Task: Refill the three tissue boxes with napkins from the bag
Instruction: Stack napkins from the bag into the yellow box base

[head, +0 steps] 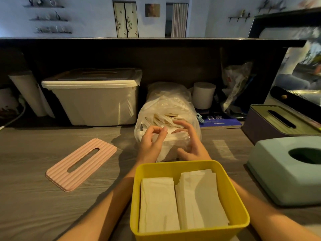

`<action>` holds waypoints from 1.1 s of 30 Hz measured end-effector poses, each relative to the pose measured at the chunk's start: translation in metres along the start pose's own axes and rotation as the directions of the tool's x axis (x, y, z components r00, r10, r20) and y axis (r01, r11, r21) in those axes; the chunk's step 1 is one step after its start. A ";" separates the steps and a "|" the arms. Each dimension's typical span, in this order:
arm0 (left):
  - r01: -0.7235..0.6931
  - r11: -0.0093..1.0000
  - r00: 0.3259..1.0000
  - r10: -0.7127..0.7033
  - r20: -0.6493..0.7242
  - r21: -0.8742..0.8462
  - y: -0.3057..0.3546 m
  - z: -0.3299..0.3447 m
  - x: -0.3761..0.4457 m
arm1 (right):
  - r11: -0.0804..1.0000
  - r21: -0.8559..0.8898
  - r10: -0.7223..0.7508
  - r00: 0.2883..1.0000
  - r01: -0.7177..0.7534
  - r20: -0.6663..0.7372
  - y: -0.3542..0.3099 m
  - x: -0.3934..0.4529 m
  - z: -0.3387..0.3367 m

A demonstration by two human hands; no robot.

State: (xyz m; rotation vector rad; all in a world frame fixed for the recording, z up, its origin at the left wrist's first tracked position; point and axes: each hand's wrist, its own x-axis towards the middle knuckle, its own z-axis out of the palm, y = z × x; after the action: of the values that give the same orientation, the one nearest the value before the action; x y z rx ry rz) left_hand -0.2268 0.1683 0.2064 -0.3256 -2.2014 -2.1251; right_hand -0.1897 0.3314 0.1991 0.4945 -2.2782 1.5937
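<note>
Head view: both hands are at the mouth of the clear bag on the table. The left hand pinches the edge of a napkin stack between thumb and fingers; the right hand curls around the stack's other side. Nearest the camera, the yellow box holds 2 napkin piles side by side. Its pink lid lies to the left. A teal box and a purple box stand at right.
</note>
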 end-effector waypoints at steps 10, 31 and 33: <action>0.109 0.988 0.993 -0.113 -0.023 -0.105 0.002 0.001 0.002 | 0.990 -0.089 0.114 0.991 -0.107 0.070 0.005 -0.004 -0.002; -0.215 0.902 0.934 0.078 0.349 0.374 0.030 -0.053 -0.001 | 0.954 -0.216 0.236 0.963 -0.206 0.127 -0.022 -0.004 -0.044; -0.247 0.890 0.927 0.103 0.361 0.383 0.048 -0.057 -0.004 | 0.953 -0.225 0.234 0.964 -0.202 0.126 -0.038 -0.002 -0.047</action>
State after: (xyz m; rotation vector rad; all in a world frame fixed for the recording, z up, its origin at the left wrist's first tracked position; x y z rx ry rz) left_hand -0.2191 0.1125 0.2550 -0.8669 -2.6107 -1.5299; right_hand -0.1680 0.3641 0.2454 0.3283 -2.6604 1.4277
